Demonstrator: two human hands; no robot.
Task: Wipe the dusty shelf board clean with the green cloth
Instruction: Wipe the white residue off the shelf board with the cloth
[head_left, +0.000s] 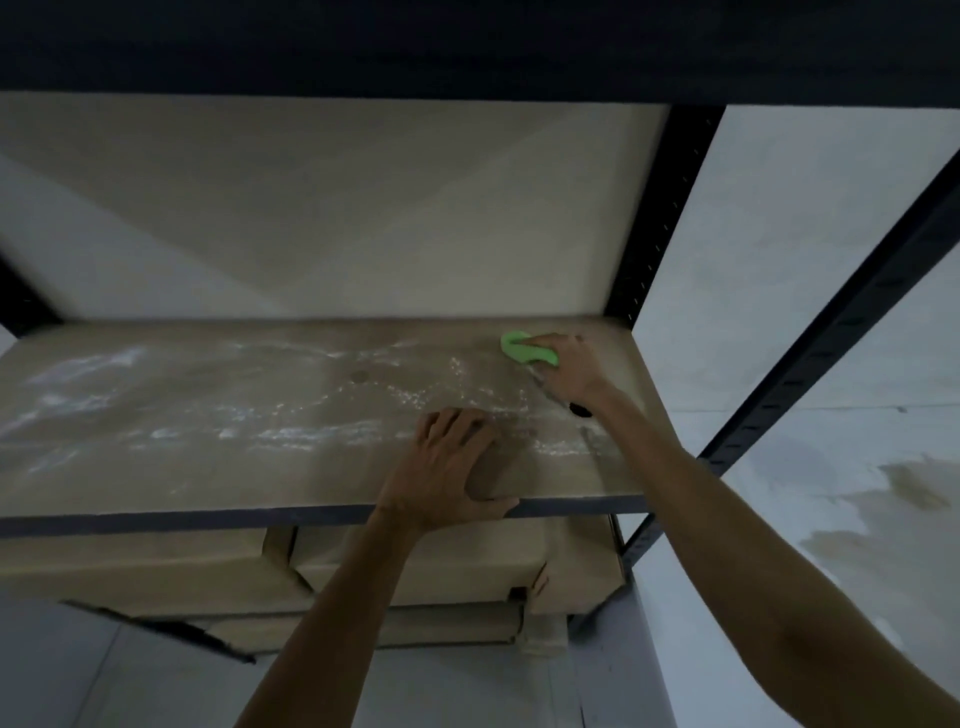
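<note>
From the head view we see a tan shelf board (218, 457) streaked with pale dust, thickest to the left of both hands and in a band running between them. The green cloth (524, 353) is small, bright and bunched into a curved wad, lying near the board's far right corner. Our right hand (569, 371) presses down on it with fingers curled over its right side, the grip closed on the cloth, which sticks out to the left of the fingers. Its long axis runs roughly along the board's length. Nearer us and left of that grip, our left hand (457, 467) lies flat and spread on the board, holding nothing, thumb hooked over the front edge. Cardboard boxes (415, 571) sit below.
</note>
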